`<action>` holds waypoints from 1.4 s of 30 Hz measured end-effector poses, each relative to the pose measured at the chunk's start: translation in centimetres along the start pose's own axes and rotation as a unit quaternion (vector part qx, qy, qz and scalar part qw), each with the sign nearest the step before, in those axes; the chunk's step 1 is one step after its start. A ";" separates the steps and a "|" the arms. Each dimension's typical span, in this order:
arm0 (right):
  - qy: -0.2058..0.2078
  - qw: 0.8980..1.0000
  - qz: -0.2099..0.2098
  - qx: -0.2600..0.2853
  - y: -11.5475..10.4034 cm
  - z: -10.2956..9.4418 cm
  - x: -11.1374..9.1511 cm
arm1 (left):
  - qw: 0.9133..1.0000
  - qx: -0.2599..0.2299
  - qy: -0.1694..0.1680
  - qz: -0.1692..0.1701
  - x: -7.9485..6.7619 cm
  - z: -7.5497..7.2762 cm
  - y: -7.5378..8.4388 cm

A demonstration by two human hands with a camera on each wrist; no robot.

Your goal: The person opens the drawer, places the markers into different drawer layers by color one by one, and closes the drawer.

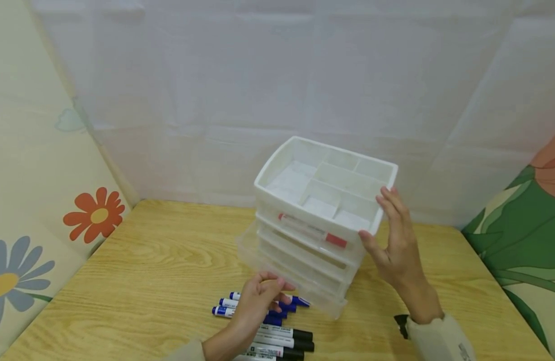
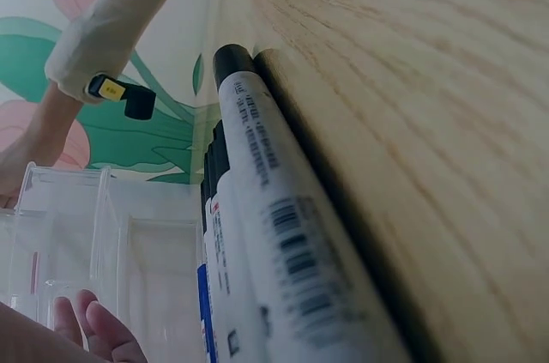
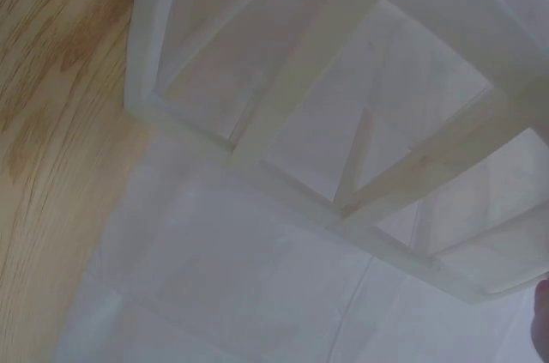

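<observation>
A white plastic drawer organizer has a divided top tray and see-through drawers. Its clear bottom drawer is pulled out toward the person. My left hand curls its fingers at that drawer's front edge; in the left wrist view, bent fingertips show against clear plastic. My right hand grips the organizer's right front corner, thumb on the front and fingers along the side rim. Behind the upper drawer front lies a red-capped marker. In the right wrist view the tray's compartments fill the upper part.
Blue-capped markers lie on the wooden table, partly under my left hand. Several black-capped markers lie side by side nearer the person. A white sheet hangs behind, with flower-patterned panels at both sides.
</observation>
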State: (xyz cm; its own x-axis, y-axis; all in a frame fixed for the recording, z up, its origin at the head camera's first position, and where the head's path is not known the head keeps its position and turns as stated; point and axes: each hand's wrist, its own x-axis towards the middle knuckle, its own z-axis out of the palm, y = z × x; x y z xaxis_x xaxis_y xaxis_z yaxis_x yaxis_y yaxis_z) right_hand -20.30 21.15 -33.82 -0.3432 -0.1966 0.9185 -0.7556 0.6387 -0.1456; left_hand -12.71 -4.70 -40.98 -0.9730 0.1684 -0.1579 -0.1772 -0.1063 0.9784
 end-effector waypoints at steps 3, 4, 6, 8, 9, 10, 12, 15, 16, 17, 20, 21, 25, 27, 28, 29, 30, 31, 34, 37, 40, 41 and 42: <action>0.002 1.000 0.000 -0.003 -0.1 0.0 0.0 | 1.000 -0.003 -0.004 0.002 -0.2 -0.1 -0.1; 0.003 1.000 0.000 -0.004 -0.1 -0.1 0.0 | 1.000 -0.004 -0.007 0.001 -0.2 -0.1 -0.2; 0.004 1.000 0.002 -0.006 -0.1 -0.1 0.1 | 1.000 -0.006 -0.011 -0.003 -0.3 -0.2 -0.2; 0.006 1.000 0.004 -0.005 -0.1 -0.2 0.1 | 1.000 -0.004 -0.019 -0.007 -0.4 -0.3 -0.1; 0.007 1.000 0.005 -0.004 -0.1 -0.2 0.1 | 1.000 -0.001 -0.024 -0.008 -0.4 -0.3 -0.1; 0.009 1.000 0.005 -0.004 -0.1 -0.2 0.1 | 0.999 0.003 -0.030 -0.010 -0.4 -0.4 0.0; 0.011 1.000 0.005 -0.002 -0.1 -0.2 0.1 | 0.999 0.017 -0.040 -0.014 -0.5 -0.6 0.1; 0.012 1.000 0.005 0.000 -0.1 -0.2 0.1 | 0.998 0.040 -0.052 -0.020 -0.7 -1.1 0.3; 0.011 1.000 0.005 0.000 -0.1 -0.2 0.1 | 0.997 0.046 -0.055 -0.020 -0.7 -1.2 0.4; 0.010 1.000 0.005 0.000 -0.1 -0.3 0.1 | 0.997 0.051 -0.058 -0.022 -0.8 -1.4 0.5; 0.008 1.000 0.003 0.003 0.0 -0.2 0.1 | 0.995 0.067 -0.075 -0.023 -0.8 -2.1 0.6; 0.007 1.000 0.003 0.004 0.0 -0.2 0.1 | 0.993 0.075 -0.084 -0.021 -0.8 -2.3 0.7; 0.007 1.000 -0.001 0.008 0.0 -0.1 0.1 | 0.987 0.101 -0.126 -0.010 -0.9 -3.5 0.9; 0.008 1.000 0.000 0.009 0.0 -0.1 0.2 | 0.983 0.115 -0.144 0.010 -0.8 -4.2 1.0; 0.008 1.000 -0.001 0.009 0.0 -0.1 0.1 | 0.981 0.123 -0.151 0.022 -0.8 -4.5 1.1; 0.008 1.000 0.000 0.010 0.0 -0.1 0.1 | 0.978 0.132 -0.156 0.033 -0.8 -4.9 1.2; 0.009 1.000 0.000 0.010 0.0 0.0 0.1 | 0.976 0.145 -0.156 0.043 -0.7 -5.2 1.3; 0.010 1.000 -0.001 0.011 -0.1 0.0 0.1 | 0.973 0.161 -0.155 0.053 -0.7 -5.5 1.4; 0.013 1.000 -0.005 0.013 -0.1 0.0 0.2 | 0.965 0.208 -0.142 0.068 -0.6 -6.4 1.6; 0.013 1.000 -0.007 0.013 -0.1 0.0 0.2 | 0.958 0.248 -0.125 0.073 -0.5 -7.2 1.7; 0.012 1.000 -0.007 0.014 -0.1 0.0 0.2 | 0.947 0.291 -0.107 0.080 -0.3 -8.0 1.6; 0.012 1.000 -0.007 0.014 0.0 0.0 0.2 | 0.943 0.304 -0.104 0.082 -0.2 -8.3 1.6; 0.012 1.000 -0.007 0.014 0.0 0.0 0.2 | 0.939 0.316 -0.100 0.086 -0.1 -8.6 1.5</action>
State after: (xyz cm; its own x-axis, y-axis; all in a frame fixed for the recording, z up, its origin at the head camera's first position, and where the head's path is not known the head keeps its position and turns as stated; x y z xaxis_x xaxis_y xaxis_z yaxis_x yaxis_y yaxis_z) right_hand -20.35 21.08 -33.63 -0.3193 -0.1873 0.9290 -0.7761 0.6142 -0.1429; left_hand -14.13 -13.31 -40.62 -0.9211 0.3886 -0.0245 0.1642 0.4447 0.8805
